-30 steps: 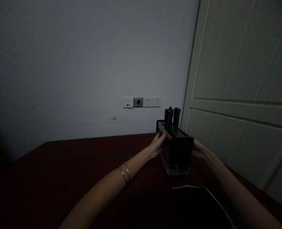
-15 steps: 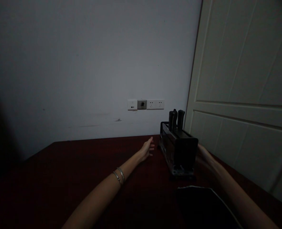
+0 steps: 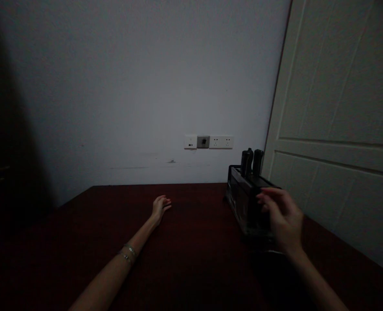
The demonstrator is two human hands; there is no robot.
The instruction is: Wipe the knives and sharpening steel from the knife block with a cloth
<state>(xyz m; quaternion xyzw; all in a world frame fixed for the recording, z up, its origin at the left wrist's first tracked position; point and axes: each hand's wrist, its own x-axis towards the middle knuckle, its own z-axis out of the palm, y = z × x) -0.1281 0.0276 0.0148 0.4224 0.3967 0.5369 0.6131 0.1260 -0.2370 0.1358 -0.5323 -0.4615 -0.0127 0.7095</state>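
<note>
Clearly, the black holder (image 3: 238,194) stands upright on the dark red table (image 3: 191,233), its long side running away from the viewer and three black handles (image 3: 257,162) sticking up from its top. Just in front of the holder's near end, partly covering it, is the right hand (image 3: 285,218). Its fingers are bent and loosely parted, with nothing visible in its grasp; whether it touches the holder, I cannot tell. Well to the left of the holder, the left hand (image 3: 159,208) is empty and loosely open, fingers slightly curled; below its wrist sit silvery bracelets (image 3: 128,253). Nearer the viewer than the holder lies a dark thing (image 3: 275,278), too dim to make out. Behind the holder, a pale wall (image 3: 146,86) carries sockets (image 3: 221,142); to its right rises a panelled door (image 3: 327,190).
</note>
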